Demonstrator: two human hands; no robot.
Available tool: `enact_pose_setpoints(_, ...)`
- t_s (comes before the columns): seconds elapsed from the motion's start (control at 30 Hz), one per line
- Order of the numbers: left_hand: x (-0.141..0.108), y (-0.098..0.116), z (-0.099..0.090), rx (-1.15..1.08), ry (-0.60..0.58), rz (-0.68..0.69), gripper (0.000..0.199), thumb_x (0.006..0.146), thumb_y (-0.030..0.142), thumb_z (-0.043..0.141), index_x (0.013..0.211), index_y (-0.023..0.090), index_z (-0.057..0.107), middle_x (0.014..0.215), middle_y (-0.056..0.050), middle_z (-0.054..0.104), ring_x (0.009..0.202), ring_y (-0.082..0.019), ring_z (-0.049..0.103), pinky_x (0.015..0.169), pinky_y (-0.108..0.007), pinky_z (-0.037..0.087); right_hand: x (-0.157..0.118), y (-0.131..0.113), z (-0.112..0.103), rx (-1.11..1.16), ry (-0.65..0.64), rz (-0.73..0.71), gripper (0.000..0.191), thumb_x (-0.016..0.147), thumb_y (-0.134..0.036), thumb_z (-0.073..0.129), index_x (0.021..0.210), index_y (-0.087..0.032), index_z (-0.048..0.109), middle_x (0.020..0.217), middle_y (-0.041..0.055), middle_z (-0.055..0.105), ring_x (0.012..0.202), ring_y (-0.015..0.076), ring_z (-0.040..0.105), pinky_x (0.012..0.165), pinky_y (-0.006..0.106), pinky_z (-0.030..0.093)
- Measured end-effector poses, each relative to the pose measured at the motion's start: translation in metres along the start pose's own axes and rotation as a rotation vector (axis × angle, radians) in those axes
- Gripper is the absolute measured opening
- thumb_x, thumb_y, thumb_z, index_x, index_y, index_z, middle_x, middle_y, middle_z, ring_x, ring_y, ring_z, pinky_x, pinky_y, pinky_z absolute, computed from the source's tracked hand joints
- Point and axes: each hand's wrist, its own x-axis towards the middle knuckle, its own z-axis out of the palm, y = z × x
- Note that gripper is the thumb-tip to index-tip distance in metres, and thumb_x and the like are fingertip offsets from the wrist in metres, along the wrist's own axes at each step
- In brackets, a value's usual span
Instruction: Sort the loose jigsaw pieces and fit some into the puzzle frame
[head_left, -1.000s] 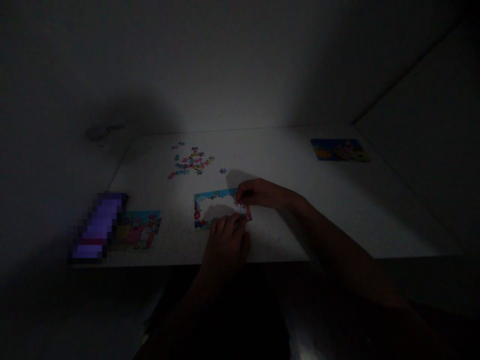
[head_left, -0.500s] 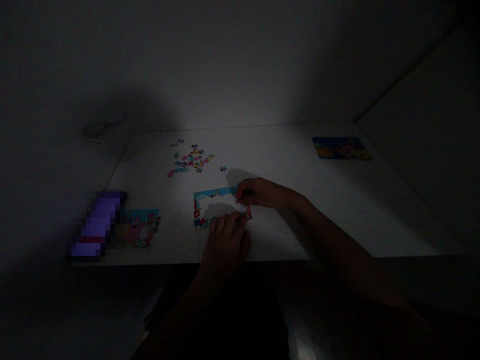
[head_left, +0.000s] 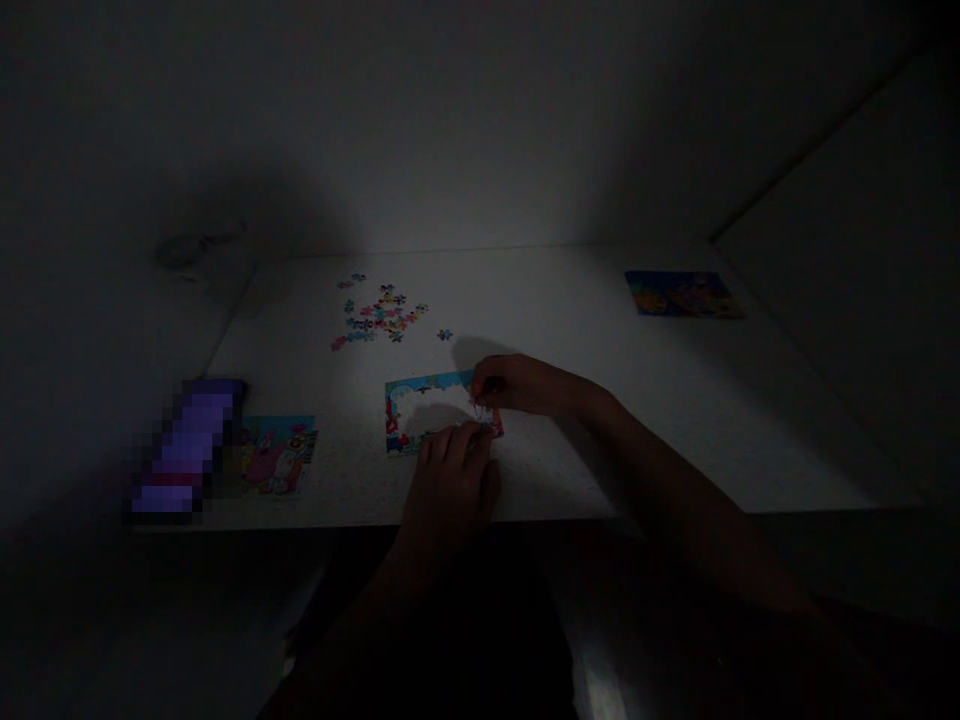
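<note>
A jigsaw puzzle (head_left: 427, 382) with a colourful joined border and a pale, unfilled middle lies flat on the white table. My left hand (head_left: 450, 485) rests over its lower edge, fingers stretched out and lying on it. Over the right side of the border, my right hand (head_left: 514, 382) pinches a small puzzle piece (head_left: 480, 408) between thumb and fingertips. The dim light and the fingers hide most of that piece. Beyond the border lies a loose cluster of puzzle pieces (head_left: 386, 318), with a single piece (head_left: 445, 335) apart to its right.
At the left edge of the table (head_left: 570, 300) lies a pixelated phone-like object (head_left: 187, 445) with a lit purple face. It partly overlaps a cartoon picture card (head_left: 277, 455). A darker blue picture sheet (head_left: 684, 295) lies at the back right. Walls rise behind and at the right.
Both hands stay nearly in place at the right side of the border. The whole view has shifted slightly; the loose pieces look unmoved on the table.
</note>
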Motion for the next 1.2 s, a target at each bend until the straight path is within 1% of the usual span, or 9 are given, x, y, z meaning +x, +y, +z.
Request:
enact_pose_setpoints(0.4,-0.001,0.000,0.000,-0.014,0.017,0.009,0.032,0.098,0.024,0.043,0.125,0.013,0.055,0.123,-0.012,0.060,0.109,-0.028,0.051,0.093,-0.044,0.042,0.002,0.002,0.001,-0.021,-0.005,-0.007,0.005,0.085,-0.017,0.060,0.087,-0.016,0.064,0.089,0.0030,0.063,0.079,0.0139,0.060,0.073,0.026,0.046)
enact_pose_setpoints(0.67,-0.001,-0.001,0.000,-0.015,0.008,0.008,0.031,0.097,0.023,0.044,0.125,0.014,0.056,0.124,-0.011,0.060,0.110,-0.028,0.051,0.093,-0.044,0.042,0.001,0.009,-0.001,-0.024,0.011,-0.024,0.013,0.090,-0.019,0.053,0.094,-0.017,0.065,0.089,0.0039,0.066,0.081,0.0156,0.060,0.075,0.029,0.046)
enact_pose_setpoints(0.83,-0.001,-0.002,0.002,-0.012,0.005,0.005,0.033,0.096,0.022,0.045,0.126,0.013,0.055,0.124,-0.012,0.060,0.110,-0.028,0.051,0.094,-0.044,0.042,0.001,0.012,-0.004,0.044,0.055,-0.033,0.014,0.090,-0.019,0.052,0.096,-0.017,0.064,0.088,0.0030,0.066,0.079,0.0145,0.058,0.073,0.028,0.046)
enact_pose_setpoints(0.93,-0.001,-0.001,0.002,-0.010,-0.006,-0.001,0.033,0.096,0.022,0.045,0.127,0.014,0.055,0.124,-0.012,0.060,0.110,-0.028,0.051,0.093,-0.045,0.043,0.000,0.013,-0.006,0.109,0.078,-0.017,0.013,0.089,-0.022,0.056,0.097,-0.016,0.064,0.088,0.0031,0.065,0.079,0.0147,0.058,0.071,0.028,0.047)
enact_pose_setpoints(1.0,-0.001,-0.001,0.001,-0.012,-0.021,-0.003,0.033,0.096,0.022,0.045,0.127,0.014,0.055,0.124,-0.012,0.060,0.110,-0.028,0.051,0.093,-0.045,0.042,-0.001,0.014,-0.008,0.111,0.092,-0.027,0.013,0.086,-0.023,0.061,0.097,-0.017,0.065,0.093,0.0037,0.064,0.082,0.0154,0.059,0.074,0.029,0.048)
enact_pose_setpoints(1.1,-0.001,-0.001,0.000,-0.013,-0.023,-0.003,0.032,0.096,0.021,0.046,0.126,0.013,0.055,0.125,-0.012,0.060,0.112,-0.029,0.051,0.094,-0.045,0.042,-0.001,0.016,-0.009,0.076,0.104,-0.085,0.013,0.085,-0.025,0.064,0.096,-0.019,0.066,0.099,0.0043,0.062,0.090,0.0163,0.059,0.082,0.031,0.048)
enact_pose_setpoints(1.2,-0.001,-0.001,0.001,-0.005,-0.034,-0.009,0.032,0.096,0.021,0.045,0.126,0.014,0.055,0.126,-0.011,0.059,0.112,-0.029,0.050,0.095,-0.045,0.041,-0.001,0.017,-0.008,0.057,0.098,-0.117,0.015,0.085,-0.025,0.065,0.099,-0.019,0.066,0.101,0.0050,0.060,0.091,0.0164,0.058,0.084,0.032,0.048)
